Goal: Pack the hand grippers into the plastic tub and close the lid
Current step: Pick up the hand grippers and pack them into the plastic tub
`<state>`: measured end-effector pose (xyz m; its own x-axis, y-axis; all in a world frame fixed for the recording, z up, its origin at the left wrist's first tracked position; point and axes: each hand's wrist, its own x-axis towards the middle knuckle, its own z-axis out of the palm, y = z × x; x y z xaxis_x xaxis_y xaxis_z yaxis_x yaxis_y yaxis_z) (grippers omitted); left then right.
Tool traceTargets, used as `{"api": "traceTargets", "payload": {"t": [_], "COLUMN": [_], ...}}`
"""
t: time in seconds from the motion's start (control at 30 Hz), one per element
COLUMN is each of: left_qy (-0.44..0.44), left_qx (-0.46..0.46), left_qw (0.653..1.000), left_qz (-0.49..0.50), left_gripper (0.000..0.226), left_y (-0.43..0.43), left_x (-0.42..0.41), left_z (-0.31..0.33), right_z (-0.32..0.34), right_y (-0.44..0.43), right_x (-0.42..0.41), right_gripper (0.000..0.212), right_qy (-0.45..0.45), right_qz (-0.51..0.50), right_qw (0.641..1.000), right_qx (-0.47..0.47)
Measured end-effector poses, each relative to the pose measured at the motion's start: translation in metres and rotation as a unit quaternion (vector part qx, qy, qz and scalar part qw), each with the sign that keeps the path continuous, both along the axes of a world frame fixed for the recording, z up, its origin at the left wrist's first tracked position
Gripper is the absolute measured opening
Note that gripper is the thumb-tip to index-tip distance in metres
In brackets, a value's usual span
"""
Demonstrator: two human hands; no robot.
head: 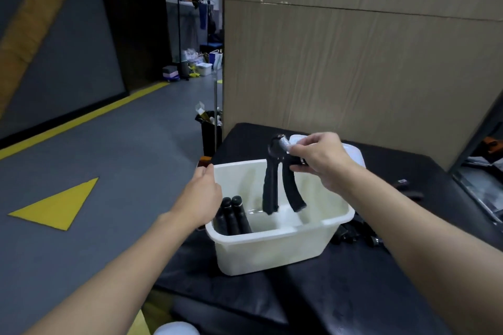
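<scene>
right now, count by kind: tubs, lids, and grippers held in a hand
white plastic tub: 1
white plastic lid: 1
black hand gripper in the right hand: 1
total: 3
loose black grippers in the tub and the pile beside it overlap, uncountable

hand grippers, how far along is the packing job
Early on. Done: the black handles of at least one packed gripper lie in the plastic tub. In hand: the right hand holds a hand gripper by its top, handles hanging into the tub, while the left hand holds the tub's rim. Left: more grippers lie on the table beside the tub, and the lid behind it is still off.
</scene>
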<state>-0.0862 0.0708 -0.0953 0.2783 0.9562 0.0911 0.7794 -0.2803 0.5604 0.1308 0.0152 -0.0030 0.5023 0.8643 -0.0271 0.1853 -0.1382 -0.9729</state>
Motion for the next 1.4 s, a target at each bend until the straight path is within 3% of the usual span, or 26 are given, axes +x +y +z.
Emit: {"api": "traceTargets", "payload": {"t": [0.07,0.2,0.3,0.4,0.53,0.77,0.83,1.0,1.23,1.4], "left_qy": [0.0,0.01,0.034,0.019,0.019,0.026,0.026,0.025,0.015,0.013], "left_qx": [-0.003,-0.005,0.0,0.005,0.007,0.007,0.004,0.006,0.016,0.011], "left_qw": [1.0,1.0,0.999,1.0,1.0,1.0,1.0,1.0,1.0,1.0], "left_qz": [-0.001,-0.002,-0.009,-0.007,-0.008,-0.005,-0.003,-0.004,-0.003,-0.006], "left_gripper": [0.027,0.036,0.045,0.049,0.054,0.055,0.053,0.055,0.05,0.051], "left_y": [0.002,0.003,0.005,0.006,0.008,0.009,0.009,0.009,0.011,0.01], "left_x": [0.0,0.001,0.001,0.0,0.0,-0.001,-0.001,0.0,0.0,-0.001], "left_z": [-0.002,-0.003,-0.005,-0.008,-0.011,-0.011,-0.01,-0.011,-0.013,-0.011], "right_z": [-0.013,-0.039,-0.064,-0.086,-0.1,-0.095,-0.09,-0.084,-0.093,-0.095], "right_y": [0.01,0.025,0.04,0.053,0.063,0.063,0.057,0.041,0.04,0.041], "right_x": [-0.003,-0.011,-0.018,-0.023,-0.03,-0.036,-0.032,-0.026,-0.029,-0.033], "right_gripper": [0.016,0.029,0.029,0.019,0.012,0.028,0.039,0.027,0.012,0.021], "right_qy": [-0.116,-0.341,-0.402,-0.422,-0.4,-0.225,-0.203,-0.208,-0.158,-0.157], "right_qz": [0.007,0.073,0.11,0.12,0.128,0.203,0.246,0.308,0.285,0.297], "right_qw": [0.993,0.931,0.894,0.879,0.883,0.921,0.912,0.84,0.87,0.872], "right_qx": [-0.034,-0.108,-0.166,-0.188,-0.211,-0.246,-0.259,-0.396,-0.369,-0.357]}}
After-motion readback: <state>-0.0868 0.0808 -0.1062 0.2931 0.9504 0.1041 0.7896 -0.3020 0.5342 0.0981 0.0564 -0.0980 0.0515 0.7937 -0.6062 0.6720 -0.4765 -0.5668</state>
